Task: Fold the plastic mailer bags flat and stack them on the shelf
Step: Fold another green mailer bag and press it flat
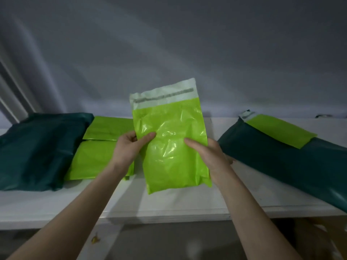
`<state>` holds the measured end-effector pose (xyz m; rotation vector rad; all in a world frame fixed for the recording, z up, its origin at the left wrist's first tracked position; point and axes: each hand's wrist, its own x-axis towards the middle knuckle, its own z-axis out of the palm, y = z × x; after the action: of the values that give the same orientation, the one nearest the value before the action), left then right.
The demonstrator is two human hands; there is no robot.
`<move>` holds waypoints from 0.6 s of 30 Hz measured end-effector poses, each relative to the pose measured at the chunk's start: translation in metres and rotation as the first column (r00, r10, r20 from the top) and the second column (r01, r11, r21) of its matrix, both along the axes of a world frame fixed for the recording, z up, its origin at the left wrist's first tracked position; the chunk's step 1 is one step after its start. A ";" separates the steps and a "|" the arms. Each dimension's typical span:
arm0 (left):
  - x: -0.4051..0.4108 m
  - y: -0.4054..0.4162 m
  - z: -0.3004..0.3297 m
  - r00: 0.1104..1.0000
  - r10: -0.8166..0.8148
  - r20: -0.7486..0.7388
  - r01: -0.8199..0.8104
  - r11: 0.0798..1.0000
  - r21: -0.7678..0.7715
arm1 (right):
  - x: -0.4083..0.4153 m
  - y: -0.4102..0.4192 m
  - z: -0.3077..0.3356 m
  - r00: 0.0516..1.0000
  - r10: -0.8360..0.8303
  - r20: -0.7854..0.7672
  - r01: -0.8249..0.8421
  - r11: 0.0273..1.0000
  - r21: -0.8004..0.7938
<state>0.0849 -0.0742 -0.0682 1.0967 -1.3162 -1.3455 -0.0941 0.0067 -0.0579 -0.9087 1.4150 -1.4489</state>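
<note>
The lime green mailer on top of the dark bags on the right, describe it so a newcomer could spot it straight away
Start at the white shelf and look to its right end, where dark teal bags lie. The lime green mailer rests flat on them, white flap toward the wall. It is the only green one lying on teal; the others sit left of the hands or are held up.

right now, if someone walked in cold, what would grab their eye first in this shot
The bright lime green mailer bag held upright in mid-frame, white sealing strip on top, gripped at its edges by the left hand and right hand. Next, the lime green stack lying on the white shelf just left of it. Dark teal bags flank both ends, a pile at far left and another at right.
</note>
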 end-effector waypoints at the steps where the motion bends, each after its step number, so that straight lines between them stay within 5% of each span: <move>1: 0.000 -0.001 0.000 1.000 -0.008 0.011 0.008 1.000 -0.011 | -0.001 -0.001 -0.003 1.000 -0.009 0.001 0.009 1.000 0.007; 14: -0.009 -0.012 -0.023 0.982 -0.136 0.134 0.140 0.990 -0.026 | -0.016 -0.005 -0.036 0.994 -0.067 -0.085 0.081 0.981 0.176; 18: -0.014 -0.007 -0.034 0.978 -0.108 0.180 0.090 0.990 0.109 | -0.016 -0.006 -0.044 0.994 -0.104 -0.043 0.111 0.969 0.221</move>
<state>0.0708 -0.0816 -0.1021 1.2648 -1.4686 -1.4228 -0.1101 0.0010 -0.1018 -0.7249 1.6347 -1.3257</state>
